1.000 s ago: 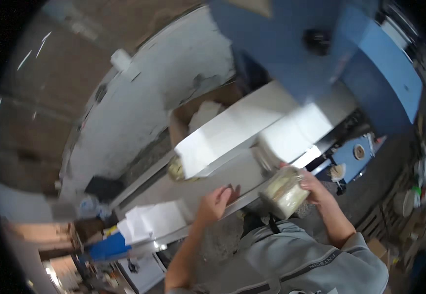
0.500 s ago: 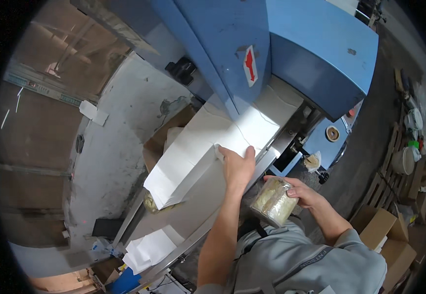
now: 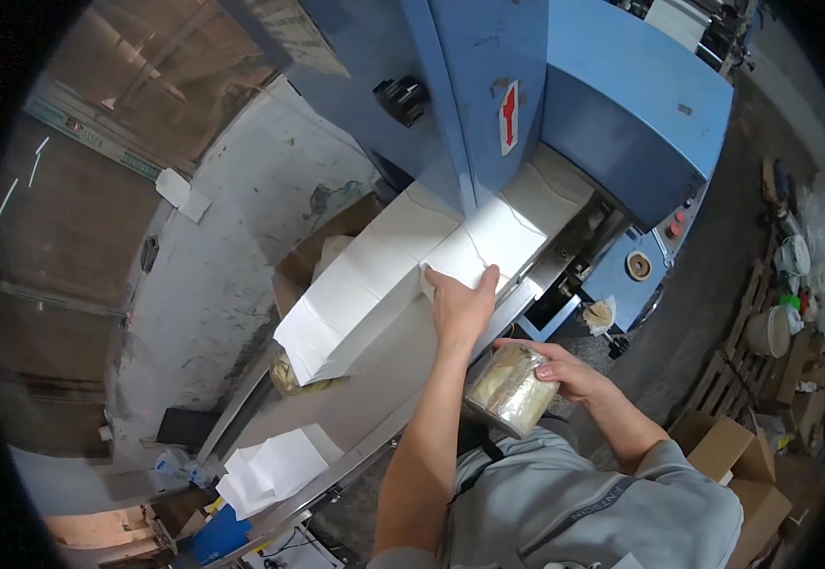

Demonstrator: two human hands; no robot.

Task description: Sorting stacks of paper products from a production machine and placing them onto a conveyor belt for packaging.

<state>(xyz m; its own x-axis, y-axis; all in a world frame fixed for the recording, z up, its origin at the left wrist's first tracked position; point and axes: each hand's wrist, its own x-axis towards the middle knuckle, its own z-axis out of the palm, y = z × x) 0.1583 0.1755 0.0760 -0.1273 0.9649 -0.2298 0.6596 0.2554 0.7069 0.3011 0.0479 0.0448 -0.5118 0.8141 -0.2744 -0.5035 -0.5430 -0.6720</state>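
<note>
A long row of white folded paper (image 3: 365,270) lies diagonally along a metal bed, running under a blue machine. My left hand (image 3: 460,308) presses against the near side of the row, two digits spread apart on its edge; its remaining fingers are hidden. Low in front of my body, my right hand (image 3: 574,372) grips a stout yellowish block wrapped in clear film (image 3: 510,387). A similar yellowish wrapped piece (image 3: 284,375) sits against the lower-left end of the paper row. A separate stack of white paper (image 3: 275,469) lies at the near end of the bed.
Overhead, the blue machine (image 3: 621,123) carries a black knob (image 3: 401,100) and a red arrow sticker. A tape roll (image 3: 638,266) lies on its blue side shelf. An open cardboard box (image 3: 735,465) stands at the right, near a wooden pallet (image 3: 730,351). A stained wall is left.
The view has shifted slightly. My right hand and the wrapped block have moved a little left and nearer to my left forearm. My left hand stays at the paper's edge.
</note>
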